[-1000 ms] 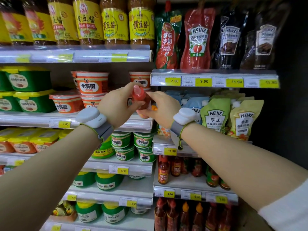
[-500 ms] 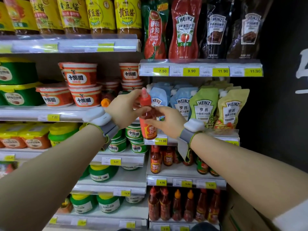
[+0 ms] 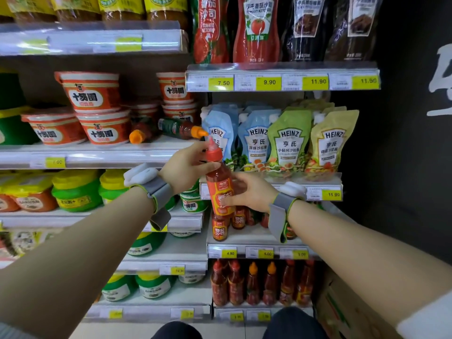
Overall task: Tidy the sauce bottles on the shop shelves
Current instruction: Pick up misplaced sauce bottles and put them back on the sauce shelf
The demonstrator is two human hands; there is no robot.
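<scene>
A red-capped sauce bottle (image 3: 219, 184) with a red and orange label is upright in front of the shelves, held by both hands. My left hand (image 3: 187, 166) grips its neck and cap from the left. My right hand (image 3: 249, 193) holds the labelled body from the right. Just below it stands a matching bottle (image 3: 219, 228) on the shelf (image 3: 256, 252) with other small sauce bottles. Two orange-capped bottles (image 3: 181, 128) lie on their sides on the tub shelf (image 3: 102, 155), caps pointing outward.
Red and white tubs (image 3: 102, 128) are stacked left of the lying bottles. Heinz pouches (image 3: 288, 140) stand in a row behind the held bottle. Green and yellow tubs (image 3: 75, 192) fill lower left shelves. More red sauce bottles (image 3: 254, 285) stand on the bottom right shelf. A cardboard box (image 3: 342, 311) sits at lower right.
Both hands brought the red-capped bottle down and rightward from the tub shelf, turning it upright. My right hand slid down onto its label. The view tilted lower.
</scene>
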